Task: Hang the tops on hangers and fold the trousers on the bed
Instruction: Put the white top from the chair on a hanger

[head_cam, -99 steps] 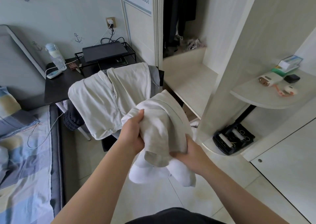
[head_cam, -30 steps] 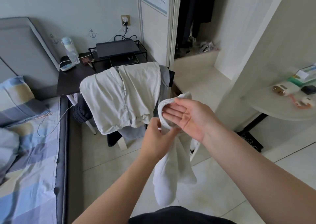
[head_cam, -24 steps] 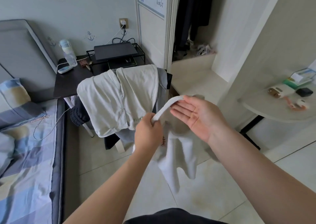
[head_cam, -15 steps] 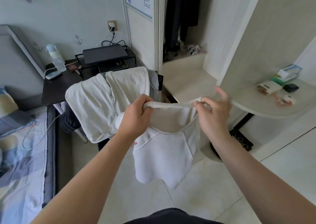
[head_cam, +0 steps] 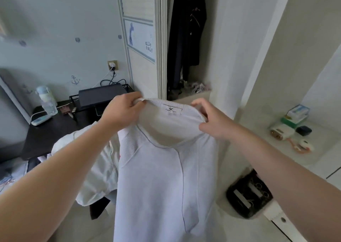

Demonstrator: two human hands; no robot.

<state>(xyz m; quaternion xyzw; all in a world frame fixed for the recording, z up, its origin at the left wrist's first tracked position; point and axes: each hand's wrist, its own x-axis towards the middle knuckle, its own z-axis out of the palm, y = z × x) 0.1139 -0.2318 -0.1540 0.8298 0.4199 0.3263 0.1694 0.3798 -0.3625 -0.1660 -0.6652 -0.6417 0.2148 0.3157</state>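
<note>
Head view. Top (head_cam: 162, 177): white, held up in mid-frame, in the air, body hanging straight down to the bottom edge, not on the bed. Neckline stretched wide between both hands; label (head_cam: 170, 110) visible inside the back of the collar, print too small to read. Left hand (head_cam: 121, 110): at 10 o'clock of the top, fingers curled round the left end of the collar, firm grip. Right hand (head_cam: 212, 120): at 2 o'clock of the top, thumb and fingers pinching the right end of the collar. Cream garment (head_cam: 97, 168): at 9 o'clock of the top, draped behind it, partly hidden by the left forearm. Dark bench (head_cam: 46, 131): farther out at 9 to 10 o'clock, carrying a bottle (head_cam: 47, 101) and a black box (head_cam: 100, 96) on a wire rack. Open wardrobe at 12 o'clock, dark clothes (head_cam: 186, 29) hanging inside. Shelf (head_cam: 276, 149): at 3 o'clock, small items on it. Bed (head_cam: 11, 175): sliver at 8 o'clock, blurred.
</note>
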